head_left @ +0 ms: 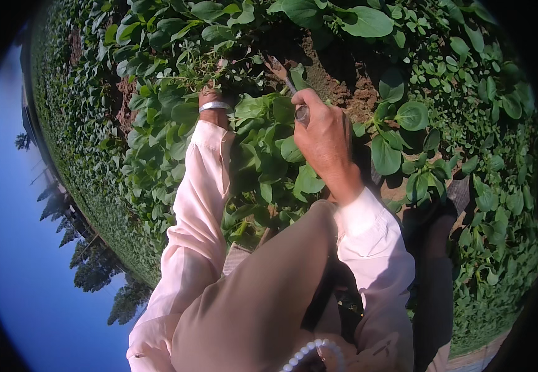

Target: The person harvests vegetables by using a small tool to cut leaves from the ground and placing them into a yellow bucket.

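Note:
My left hand, with a silver bangle at its wrist, reaches into the greenery. Small-leaved weeds lie over and around it and hide most of its fingers, so its grip does not show. My right hand is closed round the handle of a hand trowel, the round butt of which shows by the thumb. Its narrow metal blade points forward and left, low over the brown soil between the plants. Broad-leaved green plants stand between my two hands.
More leafy plants grow right of my right hand, beside lumps of soil. My bent knee in brown trousers rises between my forearms. A string of white beads hangs at the lower edge. Trees line the field's left side.

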A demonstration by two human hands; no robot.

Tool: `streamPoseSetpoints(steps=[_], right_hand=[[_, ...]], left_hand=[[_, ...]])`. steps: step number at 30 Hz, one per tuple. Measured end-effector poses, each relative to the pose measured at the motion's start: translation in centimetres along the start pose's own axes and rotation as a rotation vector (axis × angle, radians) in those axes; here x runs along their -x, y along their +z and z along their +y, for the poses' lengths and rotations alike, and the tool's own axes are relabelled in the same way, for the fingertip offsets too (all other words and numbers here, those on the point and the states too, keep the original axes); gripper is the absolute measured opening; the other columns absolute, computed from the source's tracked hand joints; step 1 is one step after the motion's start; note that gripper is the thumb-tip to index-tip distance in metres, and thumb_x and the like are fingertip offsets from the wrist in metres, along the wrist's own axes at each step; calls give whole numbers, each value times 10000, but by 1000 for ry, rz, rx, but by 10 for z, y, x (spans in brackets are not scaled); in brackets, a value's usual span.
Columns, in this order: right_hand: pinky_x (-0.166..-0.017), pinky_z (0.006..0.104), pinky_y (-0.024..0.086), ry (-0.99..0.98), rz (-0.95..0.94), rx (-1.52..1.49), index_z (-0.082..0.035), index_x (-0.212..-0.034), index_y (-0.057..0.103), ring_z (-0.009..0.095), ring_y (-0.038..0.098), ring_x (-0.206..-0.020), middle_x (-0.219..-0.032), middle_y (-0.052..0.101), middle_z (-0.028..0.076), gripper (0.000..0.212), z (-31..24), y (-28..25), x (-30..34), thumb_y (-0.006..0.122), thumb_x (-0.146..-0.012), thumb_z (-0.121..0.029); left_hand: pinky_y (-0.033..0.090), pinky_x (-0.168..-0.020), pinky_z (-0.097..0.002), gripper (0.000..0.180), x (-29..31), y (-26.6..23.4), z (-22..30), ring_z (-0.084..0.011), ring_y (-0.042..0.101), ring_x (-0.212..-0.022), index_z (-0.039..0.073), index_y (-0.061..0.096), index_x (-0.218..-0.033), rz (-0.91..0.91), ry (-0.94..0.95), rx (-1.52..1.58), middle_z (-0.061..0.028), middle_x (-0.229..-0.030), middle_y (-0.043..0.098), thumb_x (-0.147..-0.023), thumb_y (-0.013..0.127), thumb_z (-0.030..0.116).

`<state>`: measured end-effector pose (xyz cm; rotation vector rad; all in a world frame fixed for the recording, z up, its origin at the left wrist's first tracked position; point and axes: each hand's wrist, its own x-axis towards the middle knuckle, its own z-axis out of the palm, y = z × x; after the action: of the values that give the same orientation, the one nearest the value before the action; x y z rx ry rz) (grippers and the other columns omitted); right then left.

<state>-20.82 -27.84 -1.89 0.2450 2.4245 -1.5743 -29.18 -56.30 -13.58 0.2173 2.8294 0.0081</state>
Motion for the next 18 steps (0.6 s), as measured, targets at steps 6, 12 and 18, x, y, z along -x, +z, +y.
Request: streamPoseSetpoints(steps=[6,12,18], right_hand=[[-615,468,499,42,31,117,-56,-951,585,381,647,-681,-699,652,172,187,4,2,-4,611,-768,-27],[-638,487,504,14,64,96,-52,-941,585,399,648,-742,-743,652,207,172,1,6,-40,618,-772,-51],[-612,471,484,-69,-63,140,-56,-937,587,392,628,-686,-699,637,175,214,10,-19,9,621,-732,-3]], left_hand=[[500,-688,-322,201,-35,-24,57,-185,625,-749,-9,652,-948,217,-249,1080,-66,-872,689,-852,598,159],[490,-681,-317,156,-51,-39,90,-198,616,-716,-13,646,-895,199,-108,666,-87,-800,674,-782,603,86],[410,-1007,-424,444,11,-62,78,-310,515,-1185,83,526,-1297,188,-93,61,-115,-1310,544,-885,606,226]])
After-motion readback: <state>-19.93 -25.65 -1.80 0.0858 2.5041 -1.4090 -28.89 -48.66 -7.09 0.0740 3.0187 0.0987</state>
